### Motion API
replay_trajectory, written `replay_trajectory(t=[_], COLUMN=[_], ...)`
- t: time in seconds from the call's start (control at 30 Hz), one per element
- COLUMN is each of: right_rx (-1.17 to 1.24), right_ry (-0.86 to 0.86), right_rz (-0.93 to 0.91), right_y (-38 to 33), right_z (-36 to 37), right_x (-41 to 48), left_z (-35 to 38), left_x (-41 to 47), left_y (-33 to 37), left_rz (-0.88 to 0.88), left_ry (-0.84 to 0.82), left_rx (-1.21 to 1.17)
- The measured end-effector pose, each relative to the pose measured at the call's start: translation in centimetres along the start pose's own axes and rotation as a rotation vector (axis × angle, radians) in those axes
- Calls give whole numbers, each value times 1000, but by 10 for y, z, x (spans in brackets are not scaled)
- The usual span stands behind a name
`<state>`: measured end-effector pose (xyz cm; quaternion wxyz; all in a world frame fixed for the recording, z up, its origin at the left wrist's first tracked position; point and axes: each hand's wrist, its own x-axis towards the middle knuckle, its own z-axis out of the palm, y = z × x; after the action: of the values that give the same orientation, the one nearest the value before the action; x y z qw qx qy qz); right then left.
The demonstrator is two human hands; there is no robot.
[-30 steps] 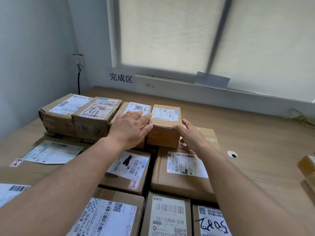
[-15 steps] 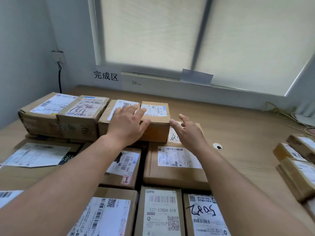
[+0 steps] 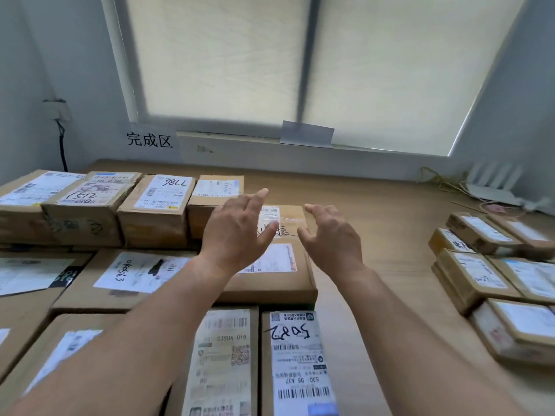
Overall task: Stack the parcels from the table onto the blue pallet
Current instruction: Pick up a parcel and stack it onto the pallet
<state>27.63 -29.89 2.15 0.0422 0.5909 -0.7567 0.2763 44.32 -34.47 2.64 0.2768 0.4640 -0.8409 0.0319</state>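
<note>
Left hand (image 3: 237,232) and right hand (image 3: 333,235) hover empty, fingers spread, between parcels; next up, I'd say, reaching for the boxes (image 3: 477,271) at three o'clock.

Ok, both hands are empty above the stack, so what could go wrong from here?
The small end parcel sits last in its row with nothing to its right; the left hand hovering close could knock it sideways. The waiting parcels on the right lie in uneven, overlapping piles, so a one-handed grab by the right hand may tip them.
</note>
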Motion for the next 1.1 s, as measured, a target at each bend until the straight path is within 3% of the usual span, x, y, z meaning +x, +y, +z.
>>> replay_trajectory(t=[0.33, 0.57, 1.1], right_rx=[-69, -97, -228], right_ry=[23, 64, 129], right_rz=[26, 150, 459], right_y=[106, 208, 396], right_z=[-52, -99, -229], right_x=[-81, -147, -285], left_z=[47, 83, 132], left_x=[-44, -79, -136], left_y=[134, 249, 501], left_rz=[7, 71, 396], left_ry=[-79, -173, -305], left_rx=[-60, -121, -224])
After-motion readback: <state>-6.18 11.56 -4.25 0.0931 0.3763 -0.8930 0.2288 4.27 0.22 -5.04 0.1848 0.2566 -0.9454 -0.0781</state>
